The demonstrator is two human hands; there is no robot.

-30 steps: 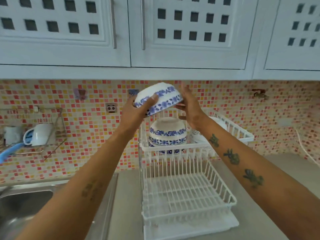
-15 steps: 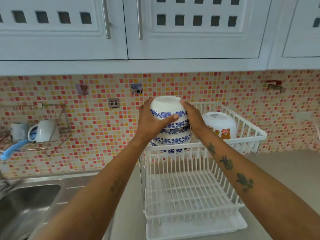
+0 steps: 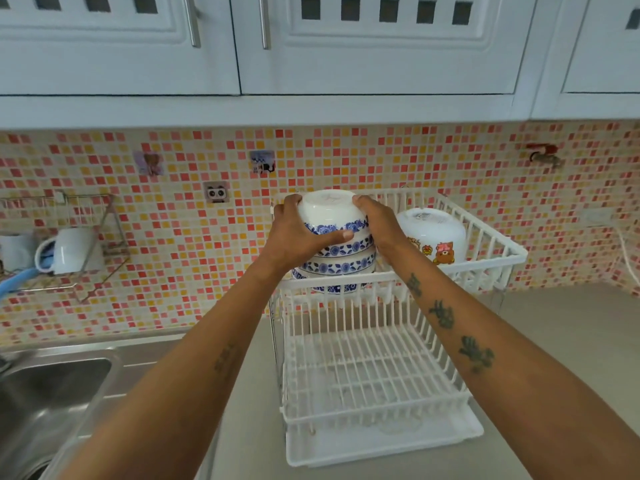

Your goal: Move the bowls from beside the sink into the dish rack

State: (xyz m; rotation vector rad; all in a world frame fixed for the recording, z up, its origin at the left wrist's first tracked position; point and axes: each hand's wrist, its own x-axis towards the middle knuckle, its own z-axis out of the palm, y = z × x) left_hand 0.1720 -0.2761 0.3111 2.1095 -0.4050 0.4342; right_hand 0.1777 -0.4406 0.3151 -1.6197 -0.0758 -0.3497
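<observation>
Blue-and-white china: top bowl (image 3: 330, 216) sits upside down, base up, capping a stack (image 3: 334, 263) of like-patterned bowls in the upper tier of the rack (image 3: 491, 244). Left hand (image 3: 298, 233) clamps its near-left flank, thumb laid across the blue band; right hand (image 3: 379, 225) presses the opposite flank, fingertips up at the foot ring. Both hands closed on this one bowl, none free.

Step in hand, as I read it: seating the bowl onto the stack. To do it well, keep the rim level, centre it over the bowl under the hands, and let it settle until it nests with no rock. Release one hand at a time, the other steadying. Glazed china on glazed china likely slides, and the stack stands tall above the tier's front rail, so a skewed bowl could tip toward the wrists. Whether the rim is fully down all round I cannot tell; the far side is hidden.

Containers:
- Upper tier: the stack between the hands; just beyond the right hand, a white bowl with bear print (image 3: 433, 233), also inverted, close to the stack but contact unclear.
- Lower tier (image 3: 374, 375), under the forearms: nothing in it.
- Drip tray (image 3: 381, 441), below that: faint marks on it, nothing more.
- Sink (image 3: 52, 393), outside the left forearm: no dishes in the visible part.
- Tabletop (image 3: 554, 341) beyond the right forearm: no bowls in sight.
</observation>
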